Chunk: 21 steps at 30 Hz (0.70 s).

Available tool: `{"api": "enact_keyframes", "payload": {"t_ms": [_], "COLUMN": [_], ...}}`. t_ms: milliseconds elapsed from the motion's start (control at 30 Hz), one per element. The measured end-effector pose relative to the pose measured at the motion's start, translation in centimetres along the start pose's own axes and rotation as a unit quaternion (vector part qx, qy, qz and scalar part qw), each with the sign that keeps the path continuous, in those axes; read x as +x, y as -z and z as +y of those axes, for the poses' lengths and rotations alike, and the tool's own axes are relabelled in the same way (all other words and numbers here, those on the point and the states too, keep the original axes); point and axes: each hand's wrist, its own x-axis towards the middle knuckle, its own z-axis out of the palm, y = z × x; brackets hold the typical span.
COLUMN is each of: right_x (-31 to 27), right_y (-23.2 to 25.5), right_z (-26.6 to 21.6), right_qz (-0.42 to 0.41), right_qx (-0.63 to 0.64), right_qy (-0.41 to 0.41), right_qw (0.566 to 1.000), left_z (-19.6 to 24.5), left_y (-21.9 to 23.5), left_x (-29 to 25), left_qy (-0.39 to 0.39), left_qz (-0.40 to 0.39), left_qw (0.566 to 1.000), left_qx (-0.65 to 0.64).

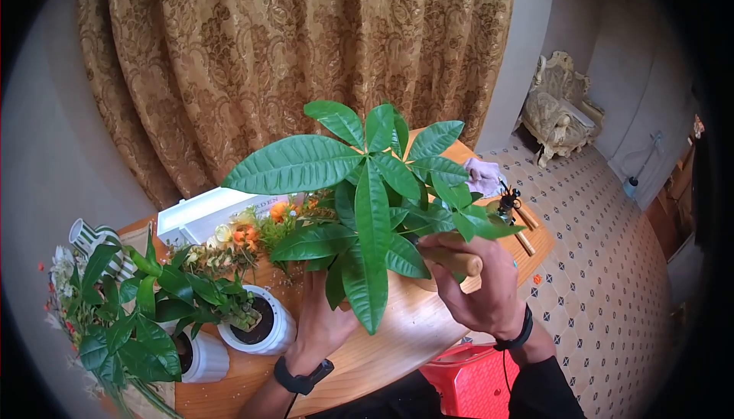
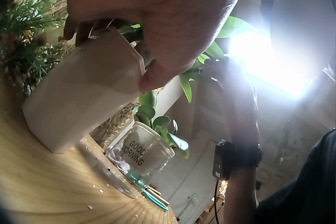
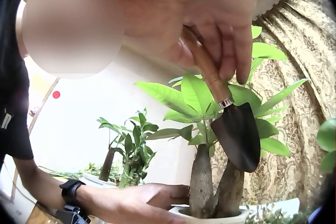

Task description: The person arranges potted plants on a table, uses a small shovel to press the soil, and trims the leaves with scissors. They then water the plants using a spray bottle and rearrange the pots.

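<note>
A leafy potted plant with broad glossy leaves hides much of the work from above. Its two thick trunks rise from a pale angular pot on the table. My left hand grips this pot near its rim, thumb on one side and fingers round the other. In my right hand is a small garden trowel, held by its wooden handle. The dark blade points down in front of the trunks and overlaps one of them in the right wrist view.
Two white pots with plants, one a ribbed pot, stand at the left, beside cut flowers and a striped vase. Behind are a white planter box and orange flowers. A "GOOD MORNING" pot and a cloth lie rightward.
</note>
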Motion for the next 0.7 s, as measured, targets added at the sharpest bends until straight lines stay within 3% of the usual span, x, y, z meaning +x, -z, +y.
{"api": "enact_keyframes", "payload": {"t_ms": [200, 267, 700], "right_x": [1.6, 1.6, 1.9], "right_y": [0.8, 0.7, 1.9], "right_z": [0.7, 0.8, 0.5], "right_qz": [-0.007, -0.027, -0.051], "right_qx": [-0.010, 0.037, -0.004], "right_qy": [0.013, -0.009, -0.007], "right_qw": [1.000, 0.999, 0.999], "left_z": [-1.0, -0.9, 0.2], "left_y": [-0.4, -0.3, 0.6], "left_x": [-0.7, -0.6, -0.6], "left_qy": [-0.024, -0.033, 0.001], "left_qz": [0.012, 0.016, 0.003], "left_qw": [1.000, 0.999, 1.000], "left_qx": [0.012, 0.023, -0.011]}}
